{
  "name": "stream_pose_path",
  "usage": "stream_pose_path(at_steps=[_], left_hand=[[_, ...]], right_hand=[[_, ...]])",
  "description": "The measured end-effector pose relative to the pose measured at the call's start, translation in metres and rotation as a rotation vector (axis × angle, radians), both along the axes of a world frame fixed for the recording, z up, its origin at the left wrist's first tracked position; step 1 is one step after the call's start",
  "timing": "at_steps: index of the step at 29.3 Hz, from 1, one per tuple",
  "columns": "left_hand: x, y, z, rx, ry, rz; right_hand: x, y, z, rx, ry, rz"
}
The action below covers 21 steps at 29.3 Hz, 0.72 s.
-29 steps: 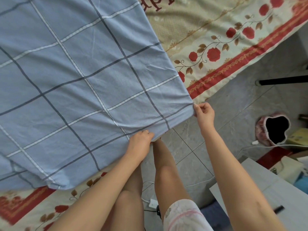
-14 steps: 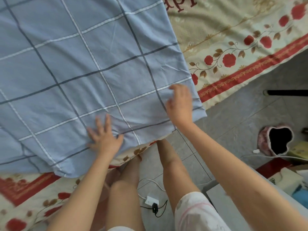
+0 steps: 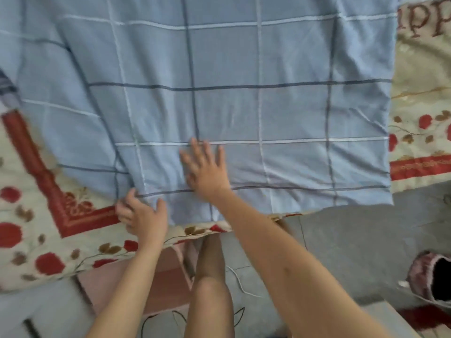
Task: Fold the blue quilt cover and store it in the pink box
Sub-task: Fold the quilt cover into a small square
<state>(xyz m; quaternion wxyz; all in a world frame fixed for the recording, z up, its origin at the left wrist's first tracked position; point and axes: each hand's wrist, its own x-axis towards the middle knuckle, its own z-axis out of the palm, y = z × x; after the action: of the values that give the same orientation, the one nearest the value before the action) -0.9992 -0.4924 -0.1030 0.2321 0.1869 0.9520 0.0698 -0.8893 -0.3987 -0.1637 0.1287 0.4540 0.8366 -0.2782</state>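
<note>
One blue quilt cover (image 3: pixel 219 93), checked with dark and white lines, lies spread across the bed (image 3: pixel 419 167), on top of a floral bedspread (image 3: pixel 36 240) that shows along the bed's left and right sides. Its near edge runs along the bed's near edge, and its right edge lies short of the bed's right side. Our right hand (image 3: pixel 205 169) lies flat on the cover near that near edge, fingers straight and spread. Our left hand (image 3: pixel 144 215) is at the cover's near-left corner, fingers curled onto the bunched fabric, with creases fanning out from it. Beyond the bed's near edge are our leg (image 3: pixel 210 276), the grey floor (image 3: pixel 353 240) and a white cable (image 3: pixel 239 281).
</note>
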Motion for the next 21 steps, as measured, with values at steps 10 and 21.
stream_pose_path(at_steps=[10, 21], left_hand=[[-0.144, 0.010, -0.017, 0.266, -0.258, 0.413], [-0.121, 0.070, 0.016, 0.508, -0.036, -0.882]], right_hand=[[-0.065, -0.126, 0.044, -0.623, 0.124, 0.409], [-0.127, 0.058, 0.107, -0.272, 0.780, -0.783]])
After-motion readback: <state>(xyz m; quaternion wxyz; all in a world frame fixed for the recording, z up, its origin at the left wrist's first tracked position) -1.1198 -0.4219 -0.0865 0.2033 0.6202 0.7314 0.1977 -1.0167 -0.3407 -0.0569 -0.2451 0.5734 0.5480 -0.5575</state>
